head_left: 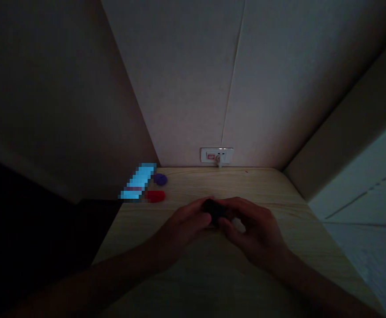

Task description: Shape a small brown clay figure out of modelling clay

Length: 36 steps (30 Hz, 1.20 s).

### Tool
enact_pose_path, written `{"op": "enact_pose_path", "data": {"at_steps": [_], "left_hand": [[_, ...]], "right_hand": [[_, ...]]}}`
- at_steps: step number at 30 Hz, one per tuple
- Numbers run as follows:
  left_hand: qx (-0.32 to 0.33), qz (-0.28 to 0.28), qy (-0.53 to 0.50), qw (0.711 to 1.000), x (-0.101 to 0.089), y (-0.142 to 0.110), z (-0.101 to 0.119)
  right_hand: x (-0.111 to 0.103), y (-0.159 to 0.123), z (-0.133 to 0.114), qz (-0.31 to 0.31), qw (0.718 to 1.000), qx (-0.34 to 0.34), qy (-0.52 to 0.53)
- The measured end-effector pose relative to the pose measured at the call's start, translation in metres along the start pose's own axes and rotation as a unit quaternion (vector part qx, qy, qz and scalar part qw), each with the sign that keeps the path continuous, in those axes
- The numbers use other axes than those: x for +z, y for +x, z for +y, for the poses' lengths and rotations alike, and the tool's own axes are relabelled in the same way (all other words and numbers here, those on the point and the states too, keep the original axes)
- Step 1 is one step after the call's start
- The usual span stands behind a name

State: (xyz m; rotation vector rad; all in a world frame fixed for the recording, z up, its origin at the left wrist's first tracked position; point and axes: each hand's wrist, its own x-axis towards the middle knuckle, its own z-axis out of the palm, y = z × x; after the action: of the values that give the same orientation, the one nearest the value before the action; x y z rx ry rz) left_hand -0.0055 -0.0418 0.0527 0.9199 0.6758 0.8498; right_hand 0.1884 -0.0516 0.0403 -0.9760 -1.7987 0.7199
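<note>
Between my two hands is a small black lump point(215, 210), held just above the wooden table; the dim light hides its exact kind. My left hand point(188, 223) is closed on its left side, with the thumb against its front. From the right, my right hand point(255, 227) pinches the same lump between thumb and fingers. Farther back on the left lie a red oblong piece point(155, 196) and a purple rounded lump point(160, 179), both apart from my hands.
The light wooden table point(246, 282) reaches back to a pale wall. A pixelated bright rectangle point(138, 182) covers something at the table's back left edge. A wall socket point(217, 155) with a plug and a thin cable is behind the table. A pale panel point(361, 176) rises on the right.
</note>
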Motion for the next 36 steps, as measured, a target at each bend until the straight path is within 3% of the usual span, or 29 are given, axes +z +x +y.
{"op": "enact_pose_path", "data": {"at_steps": [3, 7, 13, 17, 25, 30, 32, 36], "left_hand": [[0.059, 0.057, 0.14, 0.987, 0.001, -0.002, 0.01], [0.103, 0.091, 0.196, 0.971, 0.005, 0.002, 0.017], [0.096, 0.121, 0.194, 0.969, 0.006, 0.007, 0.004], [0.084, 0.127, 0.181, 0.972, 0.006, 0.006, -0.007], [0.043, 0.094, 0.132, 0.986, 0.0, 0.003, -0.012], [0.039, 0.075, 0.036, 0.996, -0.003, 0.005, -0.022], [0.047, 0.085, 0.014, 0.995, -0.003, 0.007, -0.024], [0.071, 0.11, 0.018, 0.991, -0.003, 0.009, -0.024]], "right_hand": [[-0.002, 0.001, -0.003, -0.016, 0.973, 0.13, 0.187], [-0.002, 0.003, -0.001, -0.009, 0.944, 0.176, 0.28], [-0.002, 0.001, 0.006, -0.015, 0.949, 0.157, 0.275], [-0.003, 0.001, 0.006, -0.023, 0.957, 0.189, 0.219], [-0.003, 0.002, 0.006, -0.053, 0.909, 0.247, 0.332], [0.001, 0.0, 0.011, -0.058, 0.879, 0.266, 0.391], [0.002, -0.001, 0.012, -0.049, 0.884, 0.259, 0.385], [0.001, 0.0, 0.009, -0.021, 0.924, 0.227, 0.308]]}}
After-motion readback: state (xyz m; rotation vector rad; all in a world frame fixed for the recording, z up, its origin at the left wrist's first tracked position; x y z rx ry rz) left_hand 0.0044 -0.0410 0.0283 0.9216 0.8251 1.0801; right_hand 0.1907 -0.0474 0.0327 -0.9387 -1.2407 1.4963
